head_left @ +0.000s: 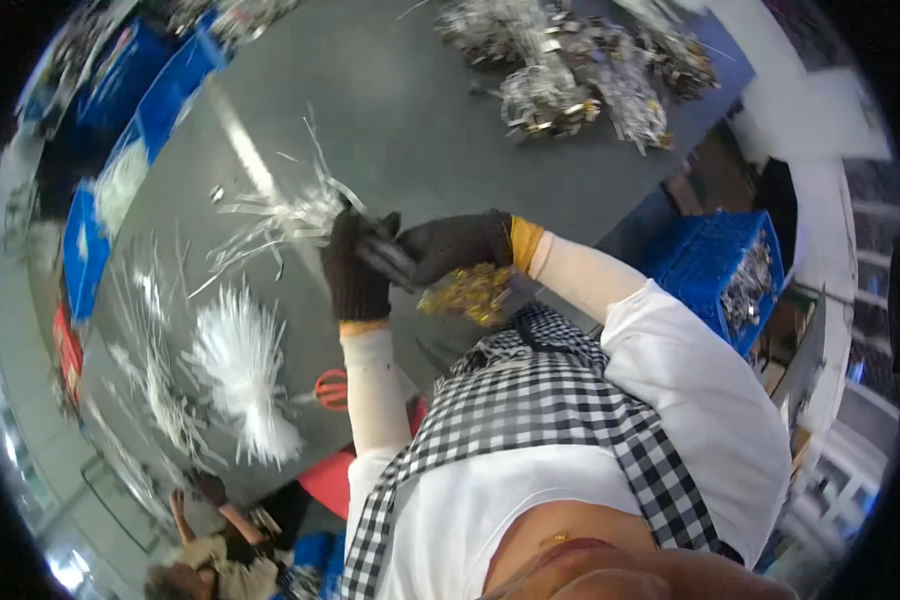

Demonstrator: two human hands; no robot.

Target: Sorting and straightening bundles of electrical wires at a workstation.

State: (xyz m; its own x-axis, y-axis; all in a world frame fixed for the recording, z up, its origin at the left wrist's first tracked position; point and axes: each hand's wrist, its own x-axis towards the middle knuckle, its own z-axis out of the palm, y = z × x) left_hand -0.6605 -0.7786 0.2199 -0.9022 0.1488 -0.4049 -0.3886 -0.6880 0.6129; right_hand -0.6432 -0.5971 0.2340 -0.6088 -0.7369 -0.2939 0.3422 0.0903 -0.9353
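Between the gloved hands, a fan of white strips runs up-left from the left hand, which grips it; the right hand closes on brass clips.

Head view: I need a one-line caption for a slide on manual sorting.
Two dark-gloved hands, left hand and right hand, meet over a grey table, holding a bundle of gold-coloured pieces.

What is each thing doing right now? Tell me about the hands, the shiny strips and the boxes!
left hand: gloved, closed on thin silver strips
right hand: gloved, gripping the same bundle
silver strips: fanned out from the hands
gold pieces: bunched under the right hand
white strip bundle: lying loose on the table
metal heap: piled at the far side
blue crate: open, holding metal parts
scissors: lying on the table
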